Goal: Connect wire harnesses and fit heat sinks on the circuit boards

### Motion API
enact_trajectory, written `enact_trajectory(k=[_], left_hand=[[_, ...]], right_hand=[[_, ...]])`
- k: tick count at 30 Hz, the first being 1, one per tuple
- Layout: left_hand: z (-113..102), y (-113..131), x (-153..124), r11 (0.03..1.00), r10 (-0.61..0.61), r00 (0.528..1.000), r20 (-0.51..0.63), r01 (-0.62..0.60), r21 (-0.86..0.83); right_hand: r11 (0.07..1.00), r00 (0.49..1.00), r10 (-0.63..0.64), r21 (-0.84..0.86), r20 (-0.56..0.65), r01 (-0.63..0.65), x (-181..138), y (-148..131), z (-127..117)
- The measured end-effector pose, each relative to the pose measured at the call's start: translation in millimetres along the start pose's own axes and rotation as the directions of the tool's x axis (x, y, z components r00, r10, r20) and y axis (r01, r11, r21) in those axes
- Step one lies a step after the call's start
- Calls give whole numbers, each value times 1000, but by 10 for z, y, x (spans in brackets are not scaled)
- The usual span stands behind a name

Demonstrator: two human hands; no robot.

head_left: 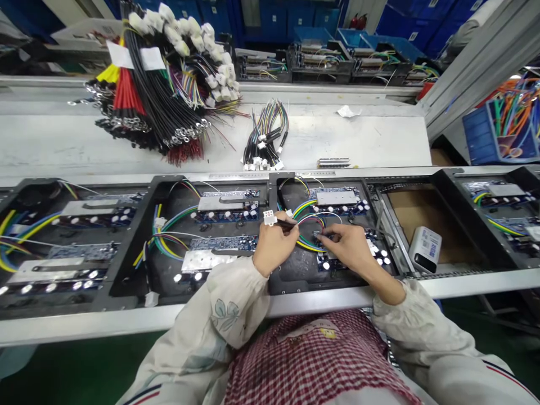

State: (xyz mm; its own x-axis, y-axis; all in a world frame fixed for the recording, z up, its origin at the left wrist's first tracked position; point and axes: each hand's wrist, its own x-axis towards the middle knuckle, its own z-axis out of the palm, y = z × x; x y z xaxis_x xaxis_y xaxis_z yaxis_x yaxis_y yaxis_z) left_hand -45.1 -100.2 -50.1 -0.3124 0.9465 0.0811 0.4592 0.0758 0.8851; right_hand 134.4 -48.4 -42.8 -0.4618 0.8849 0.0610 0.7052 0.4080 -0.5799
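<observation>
My left hand (274,242) is closed around the black-sleeved part of a wire harness, whose white connector (269,217) sticks out past the fingers. From there thin coloured wires (314,216) arc over to my right hand (348,244). That hand pinches their far end at the left edge of the lower circuit board (327,262); the fingertips hide the exact contact. An upper circuit board (337,198) with a silver plate lies just behind. Thick yellow, green and blue wires (304,209) curve between the two boards. Both boards lie in a black tray (295,275).
More black trays with boards line the bench to the left (126,247) and right. A white box-shaped device (426,249) sits right of my hand. Behind lie a small harness pile (266,135), a large cable bundle (156,95) and a metal strip (333,162). A slanted metal post (468,62) rises at right.
</observation>
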Motion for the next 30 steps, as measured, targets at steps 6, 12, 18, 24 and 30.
enact_trajectory(k=[6, 12, 18, 24, 30], left_hand=[[19, -10, -3, 999, 48, 999, -11, -48, 25], [-21, -4, -7, 985, 124, 992, -14, -122, 118], [-54, 270, -237, 501, 246, 825, 509, -557, 662], [186, 359, -234, 93, 73, 785, 616, -620, 779], [192, 387, -213, 143, 286, 665, 690, -741, 656]], right_hand=[[1000, 997, -10, 12, 79, 9, -11, -2, -29], [998, 993, 28, -53, 113, -22, -3, -30, 30], [971, 999, -17, -239, 43, 26, 26, 172, -368], [762, 960, 198, -648, 198, -23, 259, 484, -691], [764, 954, 177, -645, 241, 21, 346, 502, -660]])
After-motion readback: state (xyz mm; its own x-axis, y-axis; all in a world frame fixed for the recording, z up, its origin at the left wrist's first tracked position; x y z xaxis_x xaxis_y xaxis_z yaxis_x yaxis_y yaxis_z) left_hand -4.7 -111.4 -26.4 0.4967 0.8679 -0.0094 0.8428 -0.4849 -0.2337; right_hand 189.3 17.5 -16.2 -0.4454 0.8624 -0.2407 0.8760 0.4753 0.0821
